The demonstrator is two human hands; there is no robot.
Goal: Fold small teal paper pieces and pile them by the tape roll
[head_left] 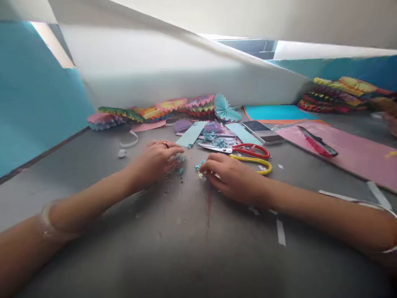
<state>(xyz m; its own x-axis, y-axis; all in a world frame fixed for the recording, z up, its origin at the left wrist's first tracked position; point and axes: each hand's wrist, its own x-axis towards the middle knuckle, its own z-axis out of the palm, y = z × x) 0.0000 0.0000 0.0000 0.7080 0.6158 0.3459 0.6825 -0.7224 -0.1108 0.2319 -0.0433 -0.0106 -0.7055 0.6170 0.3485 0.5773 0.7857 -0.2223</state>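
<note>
The left hand point(155, 160), with a ring point(165, 144) on one finger, is curled and pinches a small pale paper scrap point(175, 157) at its fingertips, just above the grey bench point(186, 236). A few teal paper crumbs point(181, 170) lie just beside those fingertips, on the side toward the right hand point(232, 177). That hand is also curled, fingers pressed down on a small cluster of teal and white paper bits point(200, 168) at the bench surface, gripping at least part of it, though the fingers hide how much. The two hands are close together, with only the crumbs and a narrow stretch of bench between them. Just far of the right hand lie yellow-handled scissors point(254, 164) and red-handled scissors point(250, 150), their handles near each other. Farther back are pale teal paper strips point(191, 133), a smartphone point(262, 131), and a pink sheet point(350, 155) with a red-handled cutter point(318, 142) on it. Pleated multicoloured paper fans point(155, 111) line the far edge, with a teal paper rosette point(225, 108) at their right end and another pile of pleated paper point(328, 97) at far right. A blurred hand point(387, 118), apparently someone else's, shows at the right edge. White paper strips point(281, 231) lie near the right forearm point(322, 217).
</note>
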